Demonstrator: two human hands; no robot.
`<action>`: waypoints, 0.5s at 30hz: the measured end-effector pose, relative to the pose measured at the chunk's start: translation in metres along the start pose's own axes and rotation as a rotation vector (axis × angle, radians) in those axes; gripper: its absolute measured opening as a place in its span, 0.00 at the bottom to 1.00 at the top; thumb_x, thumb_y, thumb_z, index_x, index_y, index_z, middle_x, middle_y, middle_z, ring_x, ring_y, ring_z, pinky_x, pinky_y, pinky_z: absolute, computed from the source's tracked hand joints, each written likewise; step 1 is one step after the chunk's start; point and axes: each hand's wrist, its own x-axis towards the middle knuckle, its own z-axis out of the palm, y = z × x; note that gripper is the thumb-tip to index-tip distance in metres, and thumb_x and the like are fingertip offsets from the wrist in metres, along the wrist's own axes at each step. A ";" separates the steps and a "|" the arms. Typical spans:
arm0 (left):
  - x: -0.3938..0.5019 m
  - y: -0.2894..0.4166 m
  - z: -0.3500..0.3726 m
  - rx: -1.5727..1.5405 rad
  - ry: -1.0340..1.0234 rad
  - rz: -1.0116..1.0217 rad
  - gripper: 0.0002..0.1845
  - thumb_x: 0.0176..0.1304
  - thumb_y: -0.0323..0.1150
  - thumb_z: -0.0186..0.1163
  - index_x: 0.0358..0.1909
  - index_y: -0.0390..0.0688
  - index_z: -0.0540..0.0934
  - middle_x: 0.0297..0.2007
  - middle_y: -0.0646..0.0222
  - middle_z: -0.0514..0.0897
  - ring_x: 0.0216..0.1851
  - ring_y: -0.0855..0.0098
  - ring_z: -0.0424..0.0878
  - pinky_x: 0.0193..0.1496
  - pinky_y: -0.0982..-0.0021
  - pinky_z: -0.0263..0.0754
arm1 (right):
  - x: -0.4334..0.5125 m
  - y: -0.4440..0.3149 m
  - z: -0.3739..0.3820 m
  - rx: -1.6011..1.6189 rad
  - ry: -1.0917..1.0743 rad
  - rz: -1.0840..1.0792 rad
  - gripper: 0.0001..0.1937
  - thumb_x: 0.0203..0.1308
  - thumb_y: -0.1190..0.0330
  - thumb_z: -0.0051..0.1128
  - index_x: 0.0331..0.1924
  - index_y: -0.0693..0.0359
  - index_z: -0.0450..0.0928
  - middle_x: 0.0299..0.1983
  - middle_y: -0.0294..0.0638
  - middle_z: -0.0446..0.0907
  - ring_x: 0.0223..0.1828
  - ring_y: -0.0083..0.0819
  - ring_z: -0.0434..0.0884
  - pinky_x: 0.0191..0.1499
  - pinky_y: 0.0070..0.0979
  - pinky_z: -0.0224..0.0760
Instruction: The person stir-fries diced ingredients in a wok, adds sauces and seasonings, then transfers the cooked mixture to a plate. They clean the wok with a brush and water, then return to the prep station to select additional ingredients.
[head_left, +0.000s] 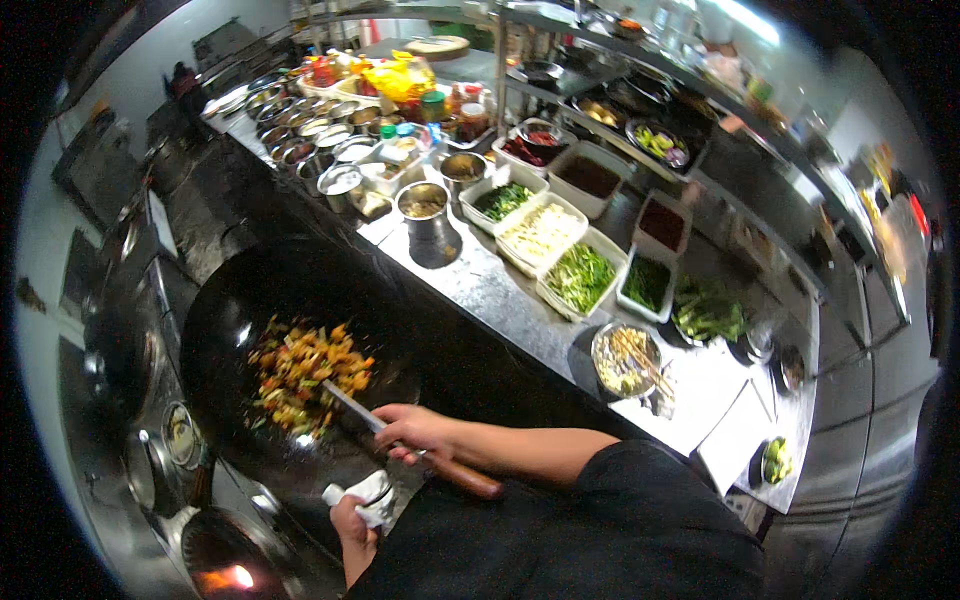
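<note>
A large dark wok (217, 315) stands before me, with chopped orange, brown and green food (300, 367) in its middle. My right hand (412, 435) grips a metal cooking utensil with a wooden handle (466, 477); its shaft (352, 406) reaches into the food, which hides the head. Near the wok's close rim, my left hand (355, 521) is closed on a folded white cloth (371, 495). Whether the wok's handle lies under the cloth I cannot tell.
Along the wok's far side runs a steel counter (480, 277) with tubs of chopped greens (581, 277), metal pots (424, 202) and a bowl with chopsticks (626, 360). A flame (225, 577) burns in a burner at the lower left. Shelves (675, 67) rise behind the counter.
</note>
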 end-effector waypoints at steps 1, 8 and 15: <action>0.008 -0.005 0.004 0.053 -0.109 0.010 0.04 0.45 0.25 0.56 0.22 0.33 0.77 0.25 0.63 0.79 0.27 0.60 0.81 0.32 0.60 0.75 | -0.020 -0.004 -0.008 0.016 0.046 -0.040 0.26 0.59 0.77 0.54 0.63 0.58 0.66 0.27 0.33 0.71 0.18 0.17 0.69 0.15 0.16 0.65; 0.077 -0.012 0.046 1.061 -0.941 1.027 0.06 0.53 0.26 0.54 0.25 0.43 0.80 0.25 0.63 0.83 0.28 0.61 0.82 0.34 0.65 0.73 | -0.160 -0.005 -0.015 0.100 0.394 -0.291 0.33 0.60 0.79 0.54 0.70 0.59 0.59 0.26 0.32 0.69 0.18 0.18 0.69 0.15 0.17 0.64; 0.031 -0.029 0.125 0.713 -1.158 0.273 0.11 0.46 0.23 0.54 0.35 0.41 0.76 0.34 0.65 0.82 0.34 0.63 0.82 0.38 0.64 0.76 | -0.270 0.056 0.027 0.368 0.719 -0.582 0.35 0.64 0.80 0.53 0.74 0.59 0.52 0.28 0.38 0.72 0.19 0.19 0.70 0.16 0.17 0.65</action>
